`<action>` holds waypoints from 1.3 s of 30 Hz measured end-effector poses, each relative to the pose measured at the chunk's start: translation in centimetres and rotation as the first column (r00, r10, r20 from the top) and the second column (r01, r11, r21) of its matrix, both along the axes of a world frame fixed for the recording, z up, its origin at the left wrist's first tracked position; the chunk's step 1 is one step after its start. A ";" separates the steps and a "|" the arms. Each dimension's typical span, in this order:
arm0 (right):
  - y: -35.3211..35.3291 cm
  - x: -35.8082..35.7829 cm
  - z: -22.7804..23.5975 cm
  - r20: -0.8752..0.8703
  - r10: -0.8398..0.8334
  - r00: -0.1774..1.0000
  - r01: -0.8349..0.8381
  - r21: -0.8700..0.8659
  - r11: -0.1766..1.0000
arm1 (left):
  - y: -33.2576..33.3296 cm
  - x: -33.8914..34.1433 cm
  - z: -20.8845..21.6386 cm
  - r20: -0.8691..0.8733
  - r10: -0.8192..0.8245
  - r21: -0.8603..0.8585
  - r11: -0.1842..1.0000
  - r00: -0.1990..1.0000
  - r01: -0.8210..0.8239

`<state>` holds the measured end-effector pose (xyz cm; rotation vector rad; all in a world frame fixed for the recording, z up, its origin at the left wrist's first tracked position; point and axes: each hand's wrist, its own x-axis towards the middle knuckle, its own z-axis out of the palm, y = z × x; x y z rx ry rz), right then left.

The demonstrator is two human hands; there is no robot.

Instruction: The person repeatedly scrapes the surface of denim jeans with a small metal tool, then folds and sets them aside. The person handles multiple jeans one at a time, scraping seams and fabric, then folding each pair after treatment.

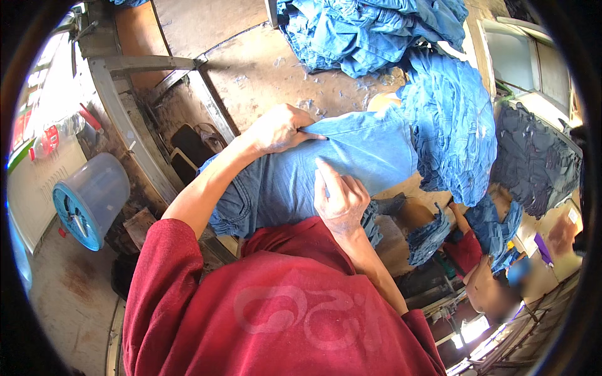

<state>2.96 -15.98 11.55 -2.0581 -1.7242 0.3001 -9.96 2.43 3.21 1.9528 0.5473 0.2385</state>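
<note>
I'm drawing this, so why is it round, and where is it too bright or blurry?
Head view: fisheye lens, so edges bend inside a dark rim; glare whitens the upper left above the bottle; blur smudges the lower right, near a co-worker's red shirt.

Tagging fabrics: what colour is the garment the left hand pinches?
Light blue; the garment shows best in the head view.

bright light [55, 78] at far left, worn brown boards [257, 69] beside a greyish frame [128, 135]
</note>
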 end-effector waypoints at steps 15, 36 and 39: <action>-4.8 -0.2 1.6 0.046 0.048 0.998 -0.043 -0.120 0.992 | -0.5 0.0 -0.8 -0.003 0.029 0.022 0.999 1.000 -0.028; -0.6 -0.7 0.8 0.131 0.020 0.991 -0.006 -0.106 0.994 | -1.0 0.0 -1.8 0.031 0.071 0.043 0.996 0.997 -0.072; -2.4 -1.0 2.0 0.110 0.005 0.994 -0.001 -0.031 1.000 | -1.0 -0.1 -1.8 0.030 0.065 0.070 0.995 0.997 -0.067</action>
